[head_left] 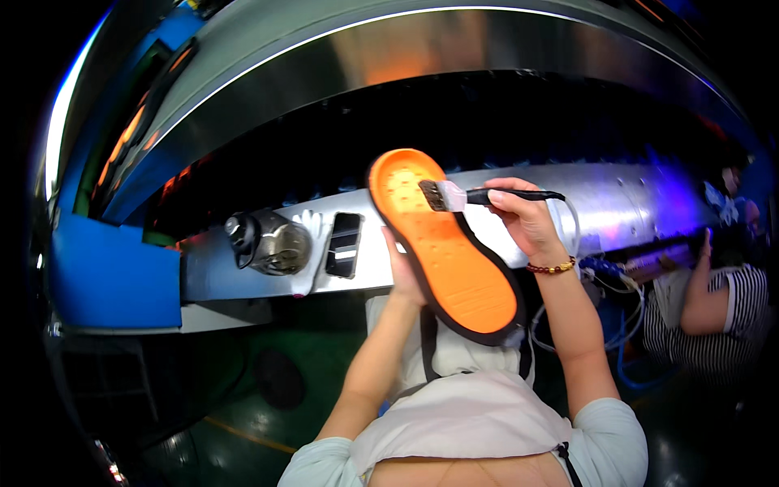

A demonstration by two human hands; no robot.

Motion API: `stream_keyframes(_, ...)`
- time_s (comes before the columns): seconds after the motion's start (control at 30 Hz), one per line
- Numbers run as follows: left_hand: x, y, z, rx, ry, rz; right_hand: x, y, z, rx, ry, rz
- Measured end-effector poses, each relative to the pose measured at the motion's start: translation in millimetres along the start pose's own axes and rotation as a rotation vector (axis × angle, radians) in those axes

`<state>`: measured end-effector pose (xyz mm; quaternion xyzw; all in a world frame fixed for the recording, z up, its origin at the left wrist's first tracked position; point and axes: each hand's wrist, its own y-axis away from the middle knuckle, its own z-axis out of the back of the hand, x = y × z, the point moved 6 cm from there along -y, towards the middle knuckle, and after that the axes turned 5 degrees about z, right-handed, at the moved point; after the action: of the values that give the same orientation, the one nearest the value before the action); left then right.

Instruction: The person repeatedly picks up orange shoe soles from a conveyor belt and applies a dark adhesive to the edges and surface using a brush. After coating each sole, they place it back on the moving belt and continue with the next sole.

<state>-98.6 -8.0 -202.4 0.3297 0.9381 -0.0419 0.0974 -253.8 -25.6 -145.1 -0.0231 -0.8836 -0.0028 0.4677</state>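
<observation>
An orange shoe sole with a black rim is held up in front of me, its wide end toward my body. My left hand grips its left edge, with most of the fingers hidden behind it. In my right hand is a brush with a black handle, a pale collar and dark bristles. The bristles lie over the upper, dimpled part of the sole and appear to touch it. From the handle's end a pale tube or cord curves down past my wrist.
On the metal ledge to the left stand a dark clear jug, a white glove and a black phone. A dark machine opening lies beyond. At far right sits another person in a striped garment, near loose hoses.
</observation>
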Motion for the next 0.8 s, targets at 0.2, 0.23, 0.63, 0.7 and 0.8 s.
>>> stream_keyframes(0.2, 17.1, 3.8, 21.0, -0.295, -0.102, 0.117, -13.5, 25.9, 15.5, -0.076, 0.102, 0.009)
stream_keyframes(0.23, 24.5, -0.5, 21.5, -0.308, -0.112, 0.132, -11.1, 26.1, 14.8, -0.094, 0.192, 0.032)
stream_keyframes(0.63, -3.7, -3.2, 0.1, -0.354, -0.482, -0.083, 20.5, 28.0, -80.3, 0.338, 1.084, 0.540)
stream_keyframes(0.7, -26.7, 3.7, -4.3, -0.358, -0.400, -0.157, 6.2, 54.7, -88.3, 0.432, 1.177, 0.616)
stream_keyframes(0.8, -55.3, 15.7, 2.6, -0.250, -0.372, -0.157, 3.1, 77.3, -75.2, 0.713, 1.006, 0.366)
